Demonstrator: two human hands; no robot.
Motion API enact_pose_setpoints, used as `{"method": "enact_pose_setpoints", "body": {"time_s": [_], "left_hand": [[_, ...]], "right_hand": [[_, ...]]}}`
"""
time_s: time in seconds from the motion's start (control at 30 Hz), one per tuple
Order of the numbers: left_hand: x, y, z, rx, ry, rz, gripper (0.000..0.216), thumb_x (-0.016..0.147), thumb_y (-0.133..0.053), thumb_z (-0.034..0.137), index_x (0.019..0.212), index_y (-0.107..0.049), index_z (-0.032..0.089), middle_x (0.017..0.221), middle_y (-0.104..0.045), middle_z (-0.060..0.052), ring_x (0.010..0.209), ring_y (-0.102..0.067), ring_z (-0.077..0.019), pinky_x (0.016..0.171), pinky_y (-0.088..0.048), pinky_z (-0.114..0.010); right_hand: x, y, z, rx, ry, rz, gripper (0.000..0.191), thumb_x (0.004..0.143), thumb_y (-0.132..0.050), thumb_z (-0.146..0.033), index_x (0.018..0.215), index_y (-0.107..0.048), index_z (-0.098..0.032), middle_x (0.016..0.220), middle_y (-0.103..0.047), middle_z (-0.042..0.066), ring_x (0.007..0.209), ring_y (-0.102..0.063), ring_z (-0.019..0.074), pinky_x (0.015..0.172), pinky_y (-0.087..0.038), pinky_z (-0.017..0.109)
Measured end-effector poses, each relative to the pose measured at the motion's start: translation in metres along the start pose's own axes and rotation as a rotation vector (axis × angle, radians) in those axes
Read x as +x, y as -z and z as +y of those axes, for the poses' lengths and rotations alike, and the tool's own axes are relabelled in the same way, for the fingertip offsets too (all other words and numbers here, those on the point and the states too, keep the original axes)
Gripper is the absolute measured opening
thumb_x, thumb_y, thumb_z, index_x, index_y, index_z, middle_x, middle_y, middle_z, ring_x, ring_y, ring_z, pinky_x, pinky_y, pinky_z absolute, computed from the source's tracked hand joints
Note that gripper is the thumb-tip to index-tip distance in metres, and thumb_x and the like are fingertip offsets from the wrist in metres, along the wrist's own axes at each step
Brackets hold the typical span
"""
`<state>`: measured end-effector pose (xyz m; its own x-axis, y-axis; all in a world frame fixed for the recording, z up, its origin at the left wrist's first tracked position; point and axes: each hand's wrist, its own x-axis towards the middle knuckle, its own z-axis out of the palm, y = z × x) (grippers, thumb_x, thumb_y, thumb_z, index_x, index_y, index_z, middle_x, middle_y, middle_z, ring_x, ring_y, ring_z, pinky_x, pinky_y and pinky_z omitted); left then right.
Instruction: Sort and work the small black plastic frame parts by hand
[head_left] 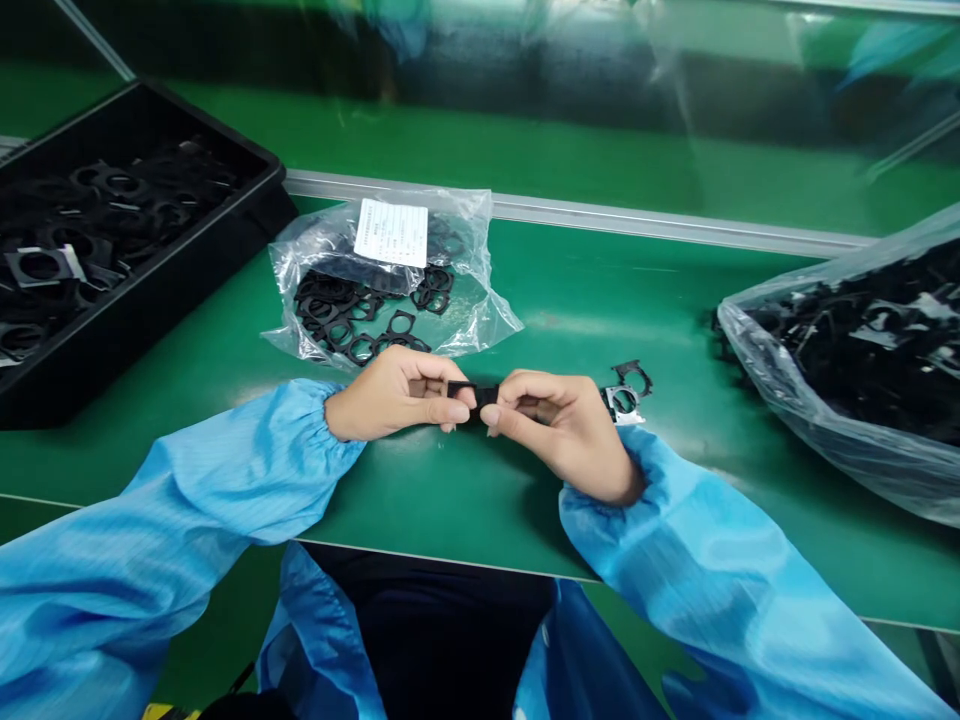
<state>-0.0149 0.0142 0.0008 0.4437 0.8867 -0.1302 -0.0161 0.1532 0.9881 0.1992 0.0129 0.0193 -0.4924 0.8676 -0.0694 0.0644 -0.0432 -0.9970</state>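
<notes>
Both hands meet at the middle of the near part of the table (525, 300), fingertips turned toward each other. The left hand (390, 395) is curled, pinching one end of a small black part (474, 392) between thumb and fingers. The right hand (562, 430) pinches the other end in the same way. The black part sits directly between the two, just above the table surface, with its long axis running left to right. Each hand has an end, so neither is nearer. Most of it is hidden by the fingers, and its exact shape cannot be made out.

Just to the right of the right hand, a couple of loose parts (628, 392) lie on the table, one black and one lighter. Beyond the hands, a clear bag (480, 310) with a white label (391, 232) holds black ring-shaped frames. At the far left stands a black tray (187, 270) filled with similar pieces, and at the right edge is a large bag (825, 420) of dark parts, well apart from the hands. Blue sleeves (225, 480) cover both arms to the wrist.
</notes>
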Motion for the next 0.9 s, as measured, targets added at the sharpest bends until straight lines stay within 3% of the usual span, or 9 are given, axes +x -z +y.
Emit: {"method": "enact_pose_setpoints", "body": {"time_s": [0.1,0.3,0.53,0.73,0.9], "left_hand": [[0.001,-0.001,-0.001,-0.061,-0.021,0.087,0.040,0.063,-0.096,0.045,0.080,-0.078,0.013,0.067,-0.073,-0.004,0.058,-0.068,-0.0125,0.060,-0.060,-0.023],[-0.001,-0.005,-0.003,-0.032,-0.050,0.172,0.032,0.068,-0.094,0.038,0.078,-0.078,0.012,0.062,-0.073,-0.004,0.055,-0.069,-0.0131,0.057,-0.060,-0.022],[-0.003,-0.010,-0.006,0.094,-0.152,0.280,0.021,0.072,-0.089,0.031,0.079,-0.078,0.014,0.068,-0.074,-0.003,0.061,-0.070,-0.0127,0.063,-0.062,-0.021],[-0.003,-0.009,-0.008,0.203,-0.201,0.260,0.024,0.076,-0.086,0.036,0.080,-0.078,0.015,0.076,-0.076,-0.004,0.067,-0.072,-0.0144,0.066,-0.063,-0.023],[-0.003,-0.006,-0.009,0.137,-0.164,0.207,0.032,0.074,-0.089,0.043,0.083,-0.078,0.013,0.074,-0.077,-0.006,0.065,-0.073,-0.0163,0.062,-0.063,-0.024]], "right_hand": [[0.002,0.002,0.002,0.071,-0.048,0.047,0.040,0.081,-0.082,-0.051,0.068,-0.064,-0.018,0.064,-0.063,0.000,0.060,-0.055,0.0120,0.061,-0.047,0.028],[0.002,0.001,0.005,0.039,-0.010,0.119,0.035,0.081,-0.084,-0.043,0.068,-0.064,-0.017,0.066,-0.060,-0.001,0.061,-0.056,0.0110,0.058,-0.048,0.025],[-0.001,-0.002,0.004,-0.124,0.146,0.136,0.012,0.086,-0.079,-0.028,0.093,-0.076,-0.019,0.090,-0.068,0.004,0.077,-0.068,0.0148,0.074,-0.061,0.028],[-0.001,-0.002,0.005,-0.266,0.204,0.140,0.009,0.091,-0.074,-0.027,0.087,-0.077,-0.020,0.083,-0.072,0.005,0.075,-0.066,0.0158,0.070,-0.059,0.028],[0.000,-0.006,0.010,-0.046,0.114,0.160,0.022,0.088,-0.078,-0.041,0.084,-0.077,-0.019,0.084,-0.070,0.005,0.075,-0.067,0.0164,0.067,-0.057,0.029]]}}
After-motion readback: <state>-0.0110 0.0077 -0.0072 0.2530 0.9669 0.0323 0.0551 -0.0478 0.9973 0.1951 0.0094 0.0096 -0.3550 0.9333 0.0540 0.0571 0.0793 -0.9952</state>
